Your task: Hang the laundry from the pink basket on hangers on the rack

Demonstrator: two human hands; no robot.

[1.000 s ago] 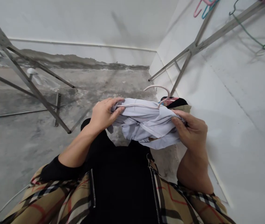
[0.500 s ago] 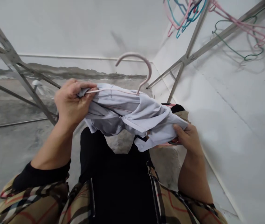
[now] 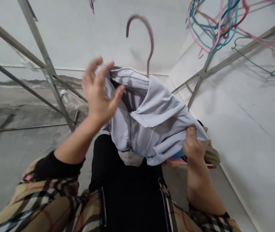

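A light grey-lavender zip-front shirt [image 3: 161, 119] hangs on a pinkish hanger [image 3: 151, 42], whose hook rises above the collar. Most of the hanger's body is hidden inside the cloth. My left hand [image 3: 100, 91] is at the left shoulder of the shirt, fingers spread and bent, not gripping it. On the right, my right hand [image 3: 195, 145] is closed around the shirt's side or sleeve, pulling that cloth outward. The zip runs down the front below the open collar.
Pink and blue hangers [image 3: 214, 29] hang in a cluster at upper right, near a green hanger [image 3: 260, 64]. Metal rack frames [image 3: 52, 72] stand left and right [image 3: 201, 75]. A pink container [image 3: 176, 162] with clothes sits beyond my right hand, beside the white wall [image 3: 253, 135].
My left hand has let go of the hanger end and collar and opened. The shirt has risen in view and hangs more unfolded, with its zip showing. My right hand still grips its cloth.
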